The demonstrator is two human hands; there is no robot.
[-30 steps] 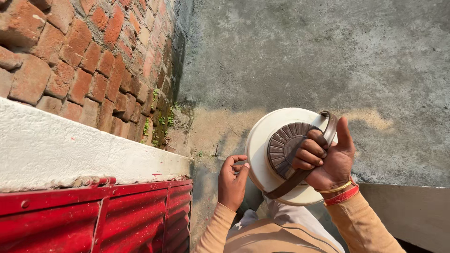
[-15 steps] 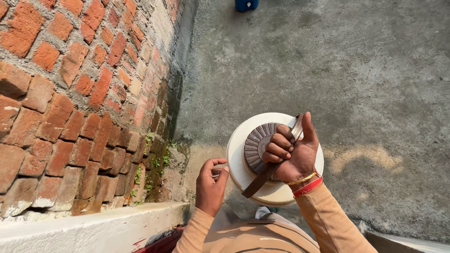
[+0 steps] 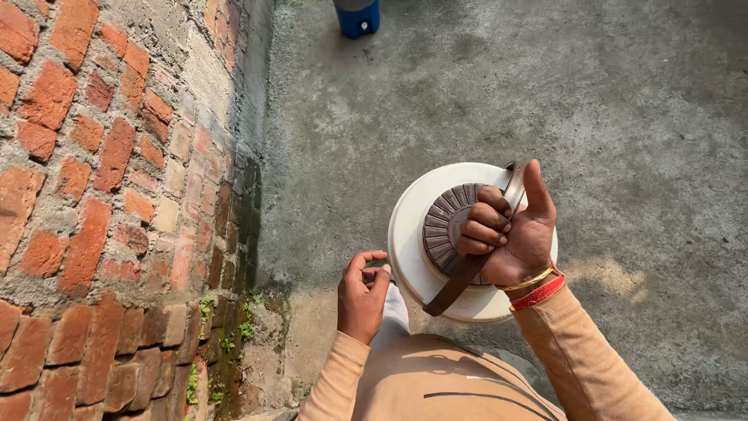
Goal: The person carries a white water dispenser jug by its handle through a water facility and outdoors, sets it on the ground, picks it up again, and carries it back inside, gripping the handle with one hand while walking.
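My right hand (image 3: 510, 238) is closed tight around the brown handle (image 3: 467, 273) of a round cream container (image 3: 409, 249), fingers curled over the strap and the thumb sticking straight up past the far end of it. The container hangs from that grip out in front of my body, over the concrete floor (image 3: 483, 101), and I look down onto its top. A ribbed brown lid (image 3: 444, 226) sits in the middle of that top, partly covered by my knuckles, so I cannot tell what is inside. The wrist carries a red bangle (image 3: 539, 292) and a thin gold one beside it, and the tan sleeve (image 3: 584, 359) runs back toward me. My left hand (image 3: 362, 292) holds nothing: it is loosely half curled, fingers bent toward the thumb, just beside the container's near-left edge, and I cannot tell whether it touches it. A brick wall (image 3: 117, 195) stands close on the left. A blue container (image 3: 357, 15) stands far off on the floor, well apart from both hands.
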